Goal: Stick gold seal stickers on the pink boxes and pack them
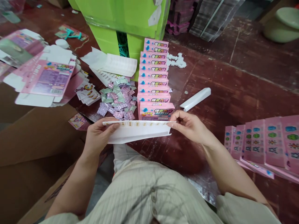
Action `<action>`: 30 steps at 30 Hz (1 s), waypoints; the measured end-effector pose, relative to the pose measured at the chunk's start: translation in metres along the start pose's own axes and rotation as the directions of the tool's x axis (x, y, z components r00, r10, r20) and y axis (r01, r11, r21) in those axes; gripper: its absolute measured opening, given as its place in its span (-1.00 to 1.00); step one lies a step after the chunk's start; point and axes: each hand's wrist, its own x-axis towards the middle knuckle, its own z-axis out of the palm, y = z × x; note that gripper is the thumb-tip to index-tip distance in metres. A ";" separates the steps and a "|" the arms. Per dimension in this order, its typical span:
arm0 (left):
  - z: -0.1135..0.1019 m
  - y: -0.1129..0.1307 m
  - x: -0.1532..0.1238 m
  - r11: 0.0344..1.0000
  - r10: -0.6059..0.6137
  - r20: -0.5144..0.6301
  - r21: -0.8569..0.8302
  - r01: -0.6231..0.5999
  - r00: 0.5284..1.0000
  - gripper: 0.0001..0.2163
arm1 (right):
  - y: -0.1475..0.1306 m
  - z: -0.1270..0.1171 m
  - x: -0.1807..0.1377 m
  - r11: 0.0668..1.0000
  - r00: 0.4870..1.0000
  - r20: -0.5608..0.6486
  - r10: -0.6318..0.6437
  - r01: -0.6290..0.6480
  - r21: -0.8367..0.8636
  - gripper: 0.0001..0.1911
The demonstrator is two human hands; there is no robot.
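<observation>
A white sticker sheet (140, 132) with gold printed marks along its curled upper edge stretches between both hands. My left hand (101, 132) pinches its left end, thumb on top. At the right corner, my right hand (187, 124) grips the same edge between thumb and fingertips. Just beyond the sheet stands a row of pink boxes (157, 111), one behind another. Left of that row lies a pile of small pastel sachets (120, 99). More sticker sheets (120, 64) lie behind the pile, partly curled.
Flattened pink cartons (50, 77) are stacked at the left, near small printed cards (87, 93). A green box (126, 18) stands at the back. A rolled white paper (196, 99) lies to the right, with more pink boxes (263, 143) beyond. An open cardboard box (39, 137) is at lower left.
</observation>
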 end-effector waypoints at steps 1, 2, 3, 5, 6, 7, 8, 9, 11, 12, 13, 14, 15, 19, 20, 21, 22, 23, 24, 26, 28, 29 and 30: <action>0.000 0.000 0.000 1.000 -0.023 -0.013 0.000 0.023 1.000 -0.83 | 0.000 0.001 0.000 1.000 1.000 -0.009 0.006 -0.006 0.006 -0.72; 0.000 0.000 0.000 0.998 -0.058 -0.032 0.002 0.058 0.998 -0.81 | 0.001 0.002 -0.001 1.000 1.000 -0.015 0.015 -0.015 0.009 -0.70; 0.000 0.000 0.000 0.995 -0.097 -0.051 0.003 0.097 0.994 -0.78 | 0.001 0.002 -0.002 1.000 0.999 -0.021 0.024 -0.024 0.007 -0.67; -0.001 -0.001 0.000 0.987 -0.162 -0.088 -0.006 0.162 0.983 -0.72 | 0.001 0.002 -0.004 0.999 0.999 -0.038 0.029 -0.029 -0.012 -0.60; -0.001 -0.001 0.000 0.982 -0.188 -0.100 -0.016 0.187 0.977 -0.69 | 0.000 0.001 -0.004 0.999 0.999 -0.046 0.022 -0.023 -0.023 -0.60; -0.002 -0.001 0.000 0.978 -0.210 -0.106 -0.029 0.208 0.972 -0.67 | -0.001 -0.001 -0.004 1.000 0.998 -0.055 0.006 -0.007 -0.030 -0.64; -0.002 -0.001 0.000 0.973 -0.229 -0.110 -0.042 0.226 0.967 -0.66 | -0.003 -0.003 -0.003 0.999 0.998 -0.057 -0.018 0.016 -0.037 -0.70; -0.003 -0.001 0.001 0.969 -0.247 -0.114 -0.054 0.242 0.962 -0.64 | -0.006 -0.006 -0.002 0.998 0.998 -0.048 -0.046 0.044 -0.047 -0.75; -0.004 -0.001 0.001 0.961 -0.276 -0.121 -0.063 0.270 0.953 -0.61 | -0.011 -0.010 0.001 0.990 0.994 -0.001 -0.109 0.109 -0.086 -0.81; -0.004 -0.001 0.000 0.958 -0.286 -0.126 -0.061 0.280 0.950 -0.60 | -0.014 -0.011 0.004 0.984 0.990 0.017 -0.141 0.142 -0.110 -0.84; -0.005 -0.001 0.000 0.956 -0.294 -0.130 -0.059 0.288 0.947 -0.59 | -0.016 -0.012 0.006 0.977 0.986 0.023 -0.167 0.169 -0.132 -0.86; -0.005 -0.001 0.000 0.954 -0.300 -0.131 -0.062 0.294 0.945 -0.58 | -0.018 -0.012 0.008 0.971 0.983 0.013 -0.186 0.186 -0.151 -0.88; -0.006 -0.001 0.000 0.953 -0.303 -0.129 -0.067 0.297 0.944 -0.58 | -0.019 -0.012 0.011 0.967 0.981 -0.006 -0.196 0.192 -0.166 -0.87; -0.012 -0.005 0.000 0.950 -0.306 -0.115 -0.100 0.295 0.945 -0.60 | -0.024 -0.010 0.017 0.958 0.980 0.062 -0.188 0.197 -0.208 -0.81; -0.013 -0.006 0.001 0.949 -0.309 -0.115 -0.100 0.299 0.944 -0.60 | -0.026 -0.010 0.018 0.956 0.976 0.101 -0.192 0.209 -0.204 -0.84; -0.015 -0.007 0.002 0.948 -0.313 -0.116 -0.094 0.303 0.943 -0.60 | -0.028 -0.010 0.019 0.956 0.973 0.118 -0.200 0.220 -0.194 -0.86; -0.015 -0.009 0.003 0.948 -0.314 -0.117 -0.087 0.306 0.942 -0.60 | -0.030 -0.010 0.021 0.956 0.972 0.104 -0.212 0.228 -0.182 -0.85; -0.015 -0.010 0.004 0.948 -0.315 -0.118 -0.080 0.307 0.942 -0.60 | -0.032 -0.010 0.024 0.955 0.972 0.065 -0.226 0.234 -0.179 -0.85; -0.015 -0.011 0.005 0.947 -0.318 -0.118 -0.075 0.311 0.941 -0.59 | -0.033 -0.010 0.028 0.953 0.971 0.024 -0.239 0.239 -0.187 -0.86; -0.013 -0.012 0.008 0.940 -0.339 -0.113 -0.079 0.332 0.934 -0.56 | -0.032 -0.008 0.039 0.940 0.966 -0.003 -0.260 0.253 -0.229 -0.86; -0.010 -0.011 0.010 0.925 -0.377 -0.106 -0.101 0.367 0.920 -0.53 | -0.026 -0.004 0.050 0.909 0.958 0.039 -0.284 0.282 -0.306 -0.85; -0.009 -0.011 0.010 0.917 -0.393 -0.102 -0.112 0.382 0.914 -0.53 | -0.022 -0.002 0.056 0.885 0.954 0.062 -0.292 0.294 -0.361 -0.86; -0.009 -0.011 0.011 0.914 -0.399 -0.097 -0.120 0.387 0.912 -0.53 | -0.017 -0.001 0.060 0.855 0.952 0.074 -0.298 0.301 -0.423 -0.87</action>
